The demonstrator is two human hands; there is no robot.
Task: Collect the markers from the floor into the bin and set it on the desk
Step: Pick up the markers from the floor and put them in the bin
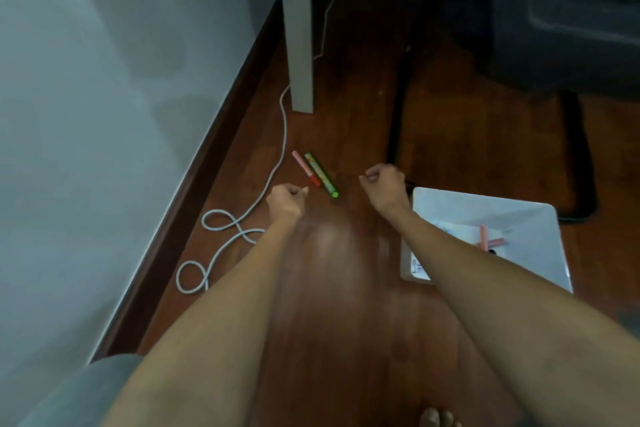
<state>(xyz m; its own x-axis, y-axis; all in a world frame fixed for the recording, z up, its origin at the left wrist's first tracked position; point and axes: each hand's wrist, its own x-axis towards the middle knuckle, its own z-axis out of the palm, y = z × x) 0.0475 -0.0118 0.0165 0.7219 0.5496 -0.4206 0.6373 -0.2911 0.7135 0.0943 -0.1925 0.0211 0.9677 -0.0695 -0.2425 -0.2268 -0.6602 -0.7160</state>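
Observation:
Two markers lie side by side on the wooden floor: a pink and red marker (306, 169) and a green marker (320, 174). My left hand (286, 202) hovers just left of and below them, fingers curled shut with nothing in it. My right hand (383, 186) is to their right, also curled shut and holding nothing. A white bin (540, 218) stands on the floor at the right, behind my right forearm. Inside it lie pink markers (487, 240) and some paper.
A grey cable (239, 218) loops along the floor by the wall's dark baseboard at left. A white desk leg (298, 24) stands beyond the markers. Black chair legs (398, 121) and a dark chair seat fill the upper right. My toes (437, 418) show at the bottom.

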